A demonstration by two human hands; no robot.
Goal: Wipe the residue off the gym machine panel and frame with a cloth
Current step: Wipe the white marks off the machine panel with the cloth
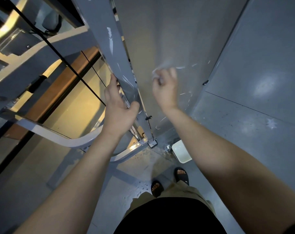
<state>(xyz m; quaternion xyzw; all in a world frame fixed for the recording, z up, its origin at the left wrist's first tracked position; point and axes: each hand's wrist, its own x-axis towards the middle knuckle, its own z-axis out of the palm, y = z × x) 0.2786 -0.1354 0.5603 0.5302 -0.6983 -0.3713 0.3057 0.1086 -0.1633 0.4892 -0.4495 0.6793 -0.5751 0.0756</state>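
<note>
Small pale crumpled cloth (156,75): mostly hidden inside the curled, motion-blurred right hand (165,89). Grey painted steel upright frame (108,39): top cut off by upper edge. White rectangular plastic basin (181,152): near side hidden behind right forearm.

floor (244,132): grey | white tub (182,151) | machine frame foot (152,144)

This looks like a gym room. A tall grey steel machine frame (109,39) rises from the floor, with black cables (62,59) running along it and curved grey tubular bars (62,139) at its base. Beside it stands a smooth grey panel (160,39) streaked with white residue. The floor (244,132) is grey tile, wet in spots, with a white basin (181,152) set on it.
</note>
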